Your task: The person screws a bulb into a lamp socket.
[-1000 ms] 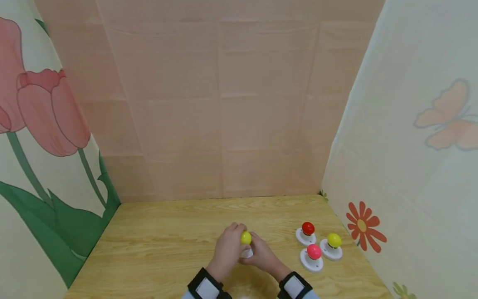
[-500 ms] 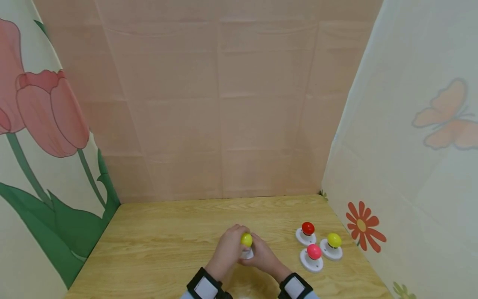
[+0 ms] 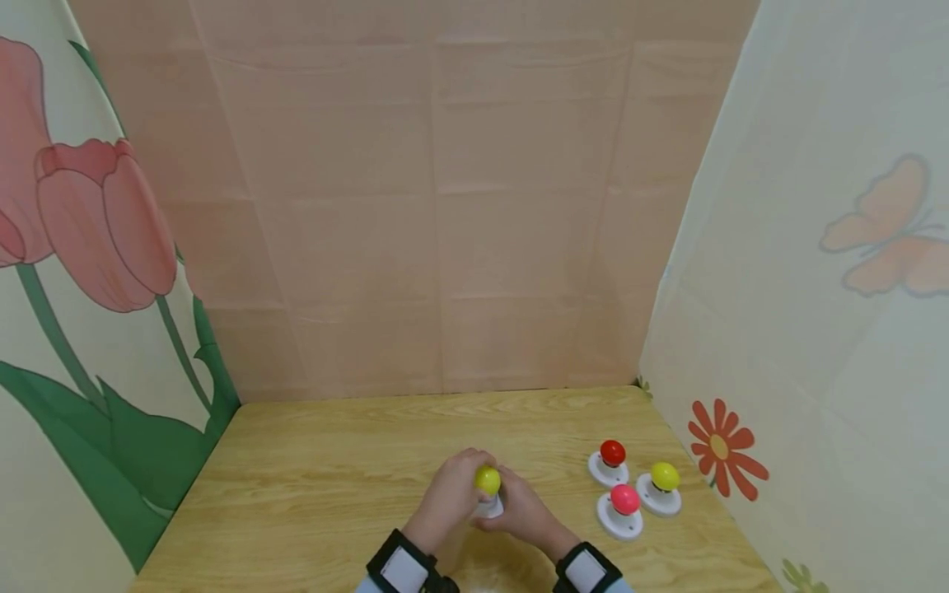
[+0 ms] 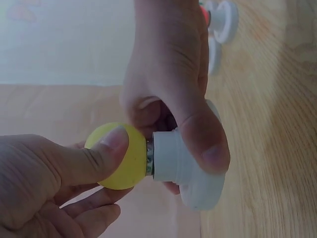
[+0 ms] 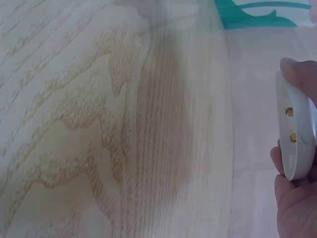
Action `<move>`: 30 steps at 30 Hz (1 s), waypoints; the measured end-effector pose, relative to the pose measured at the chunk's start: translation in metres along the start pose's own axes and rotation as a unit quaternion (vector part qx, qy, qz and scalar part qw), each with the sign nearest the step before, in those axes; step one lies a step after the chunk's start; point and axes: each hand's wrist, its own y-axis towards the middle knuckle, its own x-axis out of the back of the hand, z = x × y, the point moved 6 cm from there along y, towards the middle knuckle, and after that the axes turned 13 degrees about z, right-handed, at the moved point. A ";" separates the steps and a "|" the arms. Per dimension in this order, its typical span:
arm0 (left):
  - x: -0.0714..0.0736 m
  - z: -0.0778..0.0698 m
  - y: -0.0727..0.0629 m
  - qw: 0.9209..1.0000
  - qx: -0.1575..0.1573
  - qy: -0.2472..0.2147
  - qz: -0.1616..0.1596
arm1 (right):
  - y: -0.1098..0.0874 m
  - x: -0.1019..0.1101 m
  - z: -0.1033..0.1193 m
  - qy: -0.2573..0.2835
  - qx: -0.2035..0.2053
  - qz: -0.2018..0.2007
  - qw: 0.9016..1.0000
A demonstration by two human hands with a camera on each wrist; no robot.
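My left hand (image 3: 448, 497) pinches a round yellow light bulb (image 4: 128, 168), its thumb lying across the near side of the globe. The white lamp holder (image 4: 166, 157) is gripped by my right hand (image 3: 522, 512), with the thumb over its round base. A short band of the bulb's metal screw cap shows between globe and holder. Bulb and holder lie in one line. In the right wrist view, the underside of the lamp holder (image 5: 287, 131) faces the camera, with two brass terminals. Fingers of my right hand (image 5: 299, 203) wrap its edge there.
On the wooden table (image 3: 319, 486), three white lamp holders with bulbs stand at the right: a red bulb (image 3: 612, 452), a yellow bulb (image 3: 665, 475) and a pink bulb (image 3: 624, 498). Printed cloths (image 3: 778, 329) hang along the sides, and a plain one (image 3: 437, 247) behind.
Both hands keep their hold on the bulb and the lamp holder. The left hand and wrist have shifted slightly down and left, and the yellow bulb sits slightly lower in the head view.
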 end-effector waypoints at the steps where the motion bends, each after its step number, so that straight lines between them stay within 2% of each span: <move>1: 0.000 0.001 0.000 1.000 -0.004 0.002 0.001 | 0.000 0.000 0.000 -0.001 0.001 0.001 1.000; 11: -0.002 0.006 0.001 0.999 -0.022 -0.004 0.040 | -0.001 -0.003 0.001 0.014 -0.009 0.023 1.000; 18: -0.004 0.009 0.000 0.997 -0.057 -0.009 0.058 | -0.002 -0.007 -0.003 0.026 -0.018 0.037 0.999; 23: -0.005 0.009 -0.001 0.995 -0.070 -0.003 0.068 | -0.003 -0.011 -0.004 0.019 -0.016 0.038 0.999; 30: -0.008 0.013 -0.001 0.994 -0.063 -0.016 0.082 | -0.005 -0.015 -0.005 0.037 -0.006 0.043 0.998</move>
